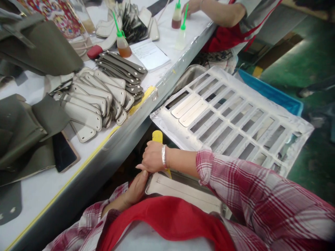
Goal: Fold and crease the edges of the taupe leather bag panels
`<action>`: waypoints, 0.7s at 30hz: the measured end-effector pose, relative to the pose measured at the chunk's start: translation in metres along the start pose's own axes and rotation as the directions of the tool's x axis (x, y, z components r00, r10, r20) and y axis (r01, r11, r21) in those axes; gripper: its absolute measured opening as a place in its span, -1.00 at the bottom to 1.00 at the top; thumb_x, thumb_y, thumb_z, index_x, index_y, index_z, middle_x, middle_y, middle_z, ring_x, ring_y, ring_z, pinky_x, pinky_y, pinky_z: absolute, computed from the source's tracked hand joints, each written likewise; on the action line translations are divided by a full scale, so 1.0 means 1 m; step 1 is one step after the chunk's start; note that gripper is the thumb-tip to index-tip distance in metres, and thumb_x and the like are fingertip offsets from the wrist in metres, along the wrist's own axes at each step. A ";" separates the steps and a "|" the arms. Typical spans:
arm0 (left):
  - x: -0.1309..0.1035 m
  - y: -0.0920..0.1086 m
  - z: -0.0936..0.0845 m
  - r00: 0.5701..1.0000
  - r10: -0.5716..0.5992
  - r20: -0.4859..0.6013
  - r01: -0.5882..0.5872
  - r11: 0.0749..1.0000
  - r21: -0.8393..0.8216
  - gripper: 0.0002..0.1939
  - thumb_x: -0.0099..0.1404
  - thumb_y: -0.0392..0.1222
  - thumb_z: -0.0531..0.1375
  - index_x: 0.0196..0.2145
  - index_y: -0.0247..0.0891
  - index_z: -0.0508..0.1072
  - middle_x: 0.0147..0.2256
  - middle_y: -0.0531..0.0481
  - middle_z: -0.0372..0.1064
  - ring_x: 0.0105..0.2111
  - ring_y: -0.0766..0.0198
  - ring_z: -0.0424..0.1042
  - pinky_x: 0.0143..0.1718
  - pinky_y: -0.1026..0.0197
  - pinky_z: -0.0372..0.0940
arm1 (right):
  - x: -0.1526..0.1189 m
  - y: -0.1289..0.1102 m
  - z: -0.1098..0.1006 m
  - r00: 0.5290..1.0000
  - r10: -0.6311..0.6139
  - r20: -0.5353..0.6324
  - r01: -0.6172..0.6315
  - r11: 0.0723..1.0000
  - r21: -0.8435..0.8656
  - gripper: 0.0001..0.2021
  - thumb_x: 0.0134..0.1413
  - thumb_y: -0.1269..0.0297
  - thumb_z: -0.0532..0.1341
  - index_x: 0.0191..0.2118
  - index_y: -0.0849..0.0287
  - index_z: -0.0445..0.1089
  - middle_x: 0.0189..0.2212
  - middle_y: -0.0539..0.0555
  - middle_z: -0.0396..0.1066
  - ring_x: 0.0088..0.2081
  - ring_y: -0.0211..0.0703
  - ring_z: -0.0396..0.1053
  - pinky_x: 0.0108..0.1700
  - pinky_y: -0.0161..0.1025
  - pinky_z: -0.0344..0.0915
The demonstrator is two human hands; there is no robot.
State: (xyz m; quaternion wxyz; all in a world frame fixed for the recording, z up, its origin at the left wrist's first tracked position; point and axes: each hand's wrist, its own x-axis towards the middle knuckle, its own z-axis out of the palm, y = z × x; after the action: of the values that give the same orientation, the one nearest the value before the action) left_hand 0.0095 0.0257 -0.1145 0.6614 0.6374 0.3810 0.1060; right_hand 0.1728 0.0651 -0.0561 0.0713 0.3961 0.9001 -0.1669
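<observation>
My right hand [152,157], with a silvery bracelet at the wrist, is curled closed above my lap and meets my left hand. A yellow strip with a rounded end [157,136] shows behind it and again below the wrist; whether I grip it is unclear. My left hand [137,187] has its fingers pressed together at the near end of a long beige strip [183,191] lying across my lap. The thumb is visible, but what lies between the fingers is hidden.
Left, the white table [47,198] bears light strips [89,101], dark strips [123,68], a phone [65,151] and a glue bottle [123,45]. Right, a slotted white rack [222,116] holds two pale pieces near a blue bin [272,90]. Across, a co-worker's arm [222,12] reaches over the table.
</observation>
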 end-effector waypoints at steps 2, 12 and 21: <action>0.002 -0.001 -0.002 0.998 0.046 0.040 -0.045 0.999 -0.031 -0.47 0.32 0.04 -0.20 -0.07 -0.34 0.37 -0.05 -0.12 0.33 0.03 0.11 0.21 0.12 0.14 0.04 | -0.001 -0.001 0.002 0.999 0.032 -0.020 -0.032 0.999 0.010 -0.46 0.22 0.03 -0.16 -0.43 0.19 0.47 -0.42 0.08 0.47 -0.32 -0.08 0.38 -0.29 -0.13 0.05; 0.010 0.002 -0.009 0.986 0.080 0.143 -0.074 0.996 -0.041 -0.53 0.33 -0.01 -0.17 0.02 -0.29 0.31 0.03 -0.06 0.27 0.04 0.10 0.20 0.11 0.10 0.07 | -0.014 -0.015 0.023 0.936 0.337 -0.102 -0.326 0.939 0.111 -0.46 0.23 0.06 -0.17 -0.49 0.16 0.45 -0.46 0.08 0.47 -0.35 -0.07 0.38 -0.30 -0.12 0.04; 0.021 0.021 -0.012 0.955 0.151 0.257 -0.157 0.988 0.001 -0.54 0.33 -0.03 -0.13 0.07 -0.32 0.22 0.09 -0.09 0.17 0.11 0.12 0.10 0.14 0.15 -0.04 | -0.028 -0.022 0.029 0.863 0.504 -0.038 -0.497 0.859 0.120 -0.47 0.23 0.06 -0.18 -0.46 0.15 0.45 -0.43 0.08 0.47 -0.35 -0.05 0.38 -0.32 -0.13 0.08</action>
State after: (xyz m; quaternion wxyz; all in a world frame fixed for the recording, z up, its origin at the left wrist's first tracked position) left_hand 0.0237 0.0514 -0.1019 0.6878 0.6805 0.2429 0.0698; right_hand 0.1754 0.0215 -0.0705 0.0606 0.6249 0.7580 -0.1767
